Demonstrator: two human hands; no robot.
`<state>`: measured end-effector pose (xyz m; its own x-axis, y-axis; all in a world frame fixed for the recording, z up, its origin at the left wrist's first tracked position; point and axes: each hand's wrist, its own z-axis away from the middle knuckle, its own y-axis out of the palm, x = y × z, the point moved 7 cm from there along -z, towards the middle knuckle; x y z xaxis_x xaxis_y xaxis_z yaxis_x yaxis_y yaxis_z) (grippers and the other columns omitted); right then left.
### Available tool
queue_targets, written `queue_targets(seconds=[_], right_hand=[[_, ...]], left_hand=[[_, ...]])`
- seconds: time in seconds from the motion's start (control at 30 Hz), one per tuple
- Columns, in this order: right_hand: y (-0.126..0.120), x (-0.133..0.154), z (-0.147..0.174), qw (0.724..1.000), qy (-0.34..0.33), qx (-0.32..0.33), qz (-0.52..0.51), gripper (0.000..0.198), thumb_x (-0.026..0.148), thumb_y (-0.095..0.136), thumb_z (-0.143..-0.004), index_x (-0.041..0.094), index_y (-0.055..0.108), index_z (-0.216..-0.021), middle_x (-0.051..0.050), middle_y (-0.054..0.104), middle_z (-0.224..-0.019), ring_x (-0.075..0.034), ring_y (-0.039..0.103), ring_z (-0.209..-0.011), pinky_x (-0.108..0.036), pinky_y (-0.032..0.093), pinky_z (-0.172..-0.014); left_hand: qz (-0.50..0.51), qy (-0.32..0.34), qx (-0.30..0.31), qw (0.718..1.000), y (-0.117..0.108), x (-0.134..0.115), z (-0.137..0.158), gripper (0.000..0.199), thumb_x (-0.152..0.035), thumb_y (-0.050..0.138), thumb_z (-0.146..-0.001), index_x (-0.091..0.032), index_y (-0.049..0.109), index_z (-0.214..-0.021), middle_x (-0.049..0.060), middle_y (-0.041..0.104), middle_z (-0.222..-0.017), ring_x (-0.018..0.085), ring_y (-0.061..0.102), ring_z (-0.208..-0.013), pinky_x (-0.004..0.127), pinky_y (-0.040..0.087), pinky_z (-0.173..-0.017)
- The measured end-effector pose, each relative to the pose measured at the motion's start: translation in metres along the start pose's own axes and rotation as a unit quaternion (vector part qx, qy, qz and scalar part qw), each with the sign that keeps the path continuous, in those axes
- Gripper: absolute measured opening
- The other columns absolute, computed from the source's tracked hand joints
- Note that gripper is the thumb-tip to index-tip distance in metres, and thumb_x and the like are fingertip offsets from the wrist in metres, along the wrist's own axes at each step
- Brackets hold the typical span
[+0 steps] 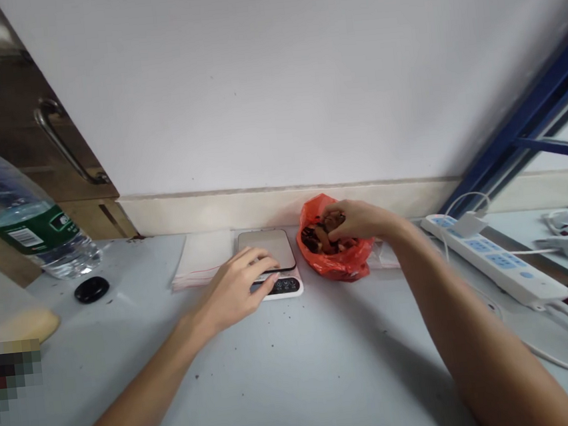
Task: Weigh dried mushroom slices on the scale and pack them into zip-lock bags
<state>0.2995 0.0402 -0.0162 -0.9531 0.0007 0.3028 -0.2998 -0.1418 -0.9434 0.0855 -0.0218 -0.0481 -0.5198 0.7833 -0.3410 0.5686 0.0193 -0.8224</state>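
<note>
A small white digital kitchen scale (288, 286) lies near the wall, with dark buttons along its front edge. My left hand (245, 280) rests over its left side with the fingers stretched out, covering part of the plate and the display. To the right of the scale stands an open red plastic bag (338, 265), holding several dark brown, dried-looking pieces (317, 240). At the bag's mouth, my right hand (357, 219) has its fingers closed round a brown piece (334, 222). The exact kind of these pieces cannot be made out.
White paper sheets or bags (200, 258) lie partly behind my left hand. A large water bottle (38, 216) and a black round lid (91, 289) are at left. On the right, a white power strip (499, 256) with cables stands beside a blue frame (519, 103).
</note>
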Motion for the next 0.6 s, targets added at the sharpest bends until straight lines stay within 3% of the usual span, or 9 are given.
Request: queue_targets(seconds=[0.13,0.27,0.47,0.6], right_hand=[[-0.007,-0.004,-0.001,0.999,-0.024,-0.03,-0.038,0.032,0.013,0.065,-0.065,0.024,0.07,-0.094,-0.001,0.075,-0.093,-0.021,0.068,-0.087,-0.025,0.052,-0.068],[-0.015,0.0,-0.002,0.994,-0.04,-0.065,-0.083,0.027,0.013,0.063,-0.064,0.021,0.07,-0.088,0.0,0.074,-0.086,-0.019,0.067,-0.083,-0.025,0.052,-0.069],[-0.034,0.038,0.0,0.978,-0.088,-0.133,-0.134,0.028,0.015,0.065,-0.063,0.021,0.072,-0.09,0.0,0.074,-0.085,-0.017,0.065,-0.077,-0.024,0.05,-0.065],[-0.034,0.069,0.0,0.97,-0.116,-0.147,-0.154,0.03,0.01,0.065,-0.063,0.02,0.072,-0.09,0.001,0.073,-0.08,-0.016,0.065,-0.074,-0.025,0.049,-0.067]], left_hand=[[0.002,-0.015,-0.008,1.0,-0.005,0.008,0.0,0.025,-0.031,0.044,-0.1,-0.022,0.067,-0.102,0.007,0.068,-0.105,0.021,0.065,-0.1,0.036,0.055,-0.089],[0.0,-0.038,-0.012,0.999,-0.012,0.019,0.001,0.025,-0.032,0.045,-0.099,-0.022,0.067,-0.103,0.007,0.068,-0.107,0.022,0.065,-0.101,0.036,0.055,-0.089],[0.014,-0.084,-0.044,0.995,-0.029,0.038,0.004,0.024,-0.034,0.047,-0.097,-0.021,0.067,-0.103,0.007,0.069,-0.107,0.022,0.066,-0.1,0.037,0.055,-0.091],[0.005,-0.095,-0.042,0.995,-0.029,0.048,0.006,0.026,-0.034,0.047,-0.096,-0.019,0.068,-0.103,0.008,0.068,-0.107,0.022,0.066,-0.099,0.037,0.055,-0.09]])
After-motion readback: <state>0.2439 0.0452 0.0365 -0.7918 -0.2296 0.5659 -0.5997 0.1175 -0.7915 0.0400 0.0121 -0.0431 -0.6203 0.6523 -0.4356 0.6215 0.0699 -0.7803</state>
